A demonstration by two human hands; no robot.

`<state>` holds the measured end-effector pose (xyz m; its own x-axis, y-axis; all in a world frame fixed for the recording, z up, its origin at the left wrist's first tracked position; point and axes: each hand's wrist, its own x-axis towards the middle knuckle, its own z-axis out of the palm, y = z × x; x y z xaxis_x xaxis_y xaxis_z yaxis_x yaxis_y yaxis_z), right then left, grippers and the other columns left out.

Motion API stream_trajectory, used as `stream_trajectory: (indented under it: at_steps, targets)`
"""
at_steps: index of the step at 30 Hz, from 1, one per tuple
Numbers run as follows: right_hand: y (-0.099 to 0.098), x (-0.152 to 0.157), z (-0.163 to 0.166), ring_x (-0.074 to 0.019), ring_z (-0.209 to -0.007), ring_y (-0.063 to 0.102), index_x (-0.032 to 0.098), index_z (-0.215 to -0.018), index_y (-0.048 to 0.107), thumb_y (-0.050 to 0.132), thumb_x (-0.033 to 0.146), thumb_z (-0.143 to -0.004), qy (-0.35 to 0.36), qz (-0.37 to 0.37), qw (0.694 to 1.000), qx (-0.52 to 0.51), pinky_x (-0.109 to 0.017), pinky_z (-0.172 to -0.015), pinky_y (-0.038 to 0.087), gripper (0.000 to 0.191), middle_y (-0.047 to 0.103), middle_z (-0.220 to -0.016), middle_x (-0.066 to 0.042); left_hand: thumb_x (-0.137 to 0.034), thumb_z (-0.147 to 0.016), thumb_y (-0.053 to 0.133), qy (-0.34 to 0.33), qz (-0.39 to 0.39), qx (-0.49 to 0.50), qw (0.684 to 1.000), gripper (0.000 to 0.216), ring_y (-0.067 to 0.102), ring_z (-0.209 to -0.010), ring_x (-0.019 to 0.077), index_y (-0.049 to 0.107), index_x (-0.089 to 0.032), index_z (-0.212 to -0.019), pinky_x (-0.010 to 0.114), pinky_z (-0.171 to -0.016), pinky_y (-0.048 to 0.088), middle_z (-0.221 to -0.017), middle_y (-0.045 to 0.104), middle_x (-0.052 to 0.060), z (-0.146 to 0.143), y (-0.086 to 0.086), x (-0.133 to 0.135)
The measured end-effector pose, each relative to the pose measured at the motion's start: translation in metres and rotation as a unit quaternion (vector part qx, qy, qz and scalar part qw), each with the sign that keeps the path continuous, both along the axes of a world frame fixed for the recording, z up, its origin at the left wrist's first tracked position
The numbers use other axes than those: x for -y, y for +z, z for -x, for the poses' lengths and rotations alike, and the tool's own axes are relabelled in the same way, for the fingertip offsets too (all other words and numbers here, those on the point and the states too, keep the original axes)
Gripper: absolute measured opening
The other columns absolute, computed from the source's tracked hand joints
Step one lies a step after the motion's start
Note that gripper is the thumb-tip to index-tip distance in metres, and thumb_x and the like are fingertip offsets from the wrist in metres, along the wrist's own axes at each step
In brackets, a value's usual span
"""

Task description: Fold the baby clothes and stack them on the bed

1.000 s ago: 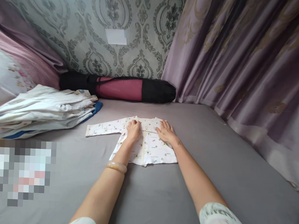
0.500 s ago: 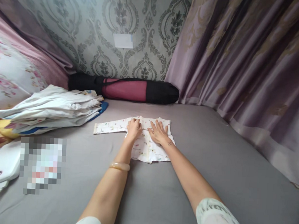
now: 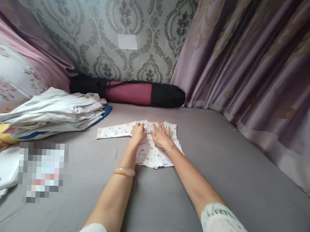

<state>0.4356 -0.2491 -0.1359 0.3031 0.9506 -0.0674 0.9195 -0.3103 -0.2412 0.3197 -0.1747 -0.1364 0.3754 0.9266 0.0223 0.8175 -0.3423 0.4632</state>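
Note:
A small white long-sleeved baby shirt (image 3: 145,156) with a tiny coloured print lies front up on the grey bedsheet. One sleeve stretches out to the left; the other does not show spread out on the right side. My left hand (image 3: 139,133) is closed at the left shoulder, its fingers curled against the cloth. Flat on the upper chest of the shirt rests my right hand (image 3: 161,135), open with its fingers spread. A pale bangle (image 3: 124,171) circles my left wrist.
A pile of folded clothes (image 3: 60,108) sits at the left. Behind the shirt a black and maroon rolled bag (image 3: 130,92) lies along the wall. A white power bank (image 3: 3,171) with a cable and a blurred-out item are at the near left. Purple curtains (image 3: 239,65) hang at the right.
My right hand has slid slightly left across the shirt, and more of the shirt's right side shows. My left hand has stayed nearly in place.

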Motion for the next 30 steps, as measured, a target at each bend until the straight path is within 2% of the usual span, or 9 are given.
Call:
stream_trajectory:
  at_steps: [3,5,14,19,21,25,30]
  targets:
    - [-0.001,-0.002,0.014,-0.0226,-0.150,0.003,0.019,-0.156,0.021,0.019,0.041,-0.101,0.062,-0.012,0.998,0.010,-0.051,-0.118,-0.002,0.060,0.010,-0.164,-0.007,-0.016,-0.087,0.041,-0.010,0.002,0.000,1.000,0.045,0.048,-0.124,0.0299,0.059,-0.022,-0.127,0.041,-0.097,0.041,-0.138,0.052,0.011,0.001,0.000,0.001]
    - [-0.004,-0.004,0.019,-0.0228,-0.150,0.004,0.018,-0.156,0.022,0.018,0.039,-0.100,0.074,0.000,0.997,0.007,-0.050,-0.118,0.000,0.059,0.012,-0.163,-0.006,-0.015,-0.086,0.042,-0.011,0.003,0.001,1.000,0.046,0.048,-0.124,0.0294,0.058,-0.023,-0.128,0.041,-0.098,0.041,-0.138,0.053,0.011,0.001,0.000,0.001]
    - [-0.008,-0.007,0.016,-0.0249,-0.149,0.008,0.019,-0.155,0.025,0.021,0.039,-0.100,0.072,-0.003,0.997,-0.006,-0.052,-0.118,0.007,0.059,0.017,-0.162,-0.006,-0.013,-0.084,0.043,-0.003,0.013,-0.004,1.000,0.049,0.049,-0.124,0.0294,0.058,-0.022,-0.130,0.041,-0.098,0.041,-0.137,0.054,0.011,0.001,0.004,0.002]
    - [-0.002,-0.016,0.017,-0.0277,-0.147,0.019,0.015,-0.149,0.037,0.020,0.038,-0.101,0.069,-0.025,0.997,-0.003,-0.054,-0.117,0.009,0.057,0.028,-0.158,-0.012,-0.017,-0.086,0.042,-0.001,0.011,-0.003,1.000,0.049,0.049,-0.125,0.0301,0.057,-0.019,-0.133,0.041,-0.098,0.042,-0.139,0.053,0.012,0.002,0.005,0.000]
    - [-0.001,-0.025,0.019,-0.0256,-0.148,0.017,0.012,-0.149,0.036,0.019,0.038,-0.101,0.072,-0.037,0.997,0.004,-0.051,-0.118,0.006,0.057,0.027,-0.159,-0.012,-0.018,-0.087,0.041,0.003,0.007,0.004,1.000,0.048,0.048,-0.126,0.0305,0.057,-0.019,-0.133,0.041,-0.099,0.041,-0.139,0.054,0.012,0.004,0.006,-0.002]
    - [-0.001,-0.045,0.023,-0.0224,-0.149,0.011,0.009,-0.154,0.025,0.020,0.036,-0.101,0.102,-0.021,0.995,0.008,-0.047,-0.120,0.003,0.059,0.019,-0.161,-0.009,-0.017,-0.086,0.041,0.022,0.001,0.020,1.000,0.048,0.048,-0.127,0.0295,0.059,-0.019,-0.131,0.040,-0.101,0.041,-0.138,0.056,0.011,0.009,0.010,-0.006]
    - [-0.010,-0.060,0.027,-0.0220,-0.149,0.013,0.007,-0.153,0.027,0.021,0.038,-0.101,0.118,-0.007,0.993,0.006,-0.043,-0.120,0.006,0.061,0.021,-0.160,-0.011,-0.013,-0.085,0.042,0.040,0.013,0.032,0.999,0.049,0.048,-0.128,0.0285,0.060,-0.019,-0.130,0.041,-0.103,0.039,-0.137,0.057,0.012,0.016,0.012,-0.014]
